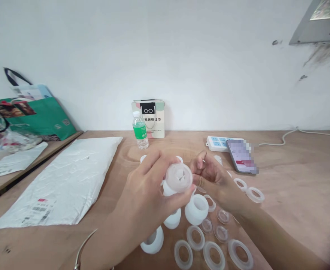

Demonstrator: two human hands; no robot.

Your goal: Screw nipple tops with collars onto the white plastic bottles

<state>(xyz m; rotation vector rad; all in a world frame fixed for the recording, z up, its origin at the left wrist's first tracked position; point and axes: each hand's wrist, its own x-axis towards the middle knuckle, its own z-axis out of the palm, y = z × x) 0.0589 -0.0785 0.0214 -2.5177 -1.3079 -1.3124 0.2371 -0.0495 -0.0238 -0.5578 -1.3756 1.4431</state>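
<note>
My left hand (150,183) is wrapped round a small translucent silicone-like cup (178,177), its round face tilted towards me. A small clear detail shows at the centre of that face. From the other side my right hand (209,174) has curled fingers, with thumb and forefinger at the cup's right rim; the exact contact is partly hidden. Below the hands several white round cups (197,210) stand on the table, some partly covered by my left hand. To their right and front lie several translucent rings (214,255) and small clear discs (221,234).
A white mailing bag (66,176) lies left on the wooden table (294,187). A water bottle (140,131) and a paper bag (159,129) stand near the wall. At right a phone (241,157) leans on a power strip (217,142). A green bag (44,118) sits far left.
</note>
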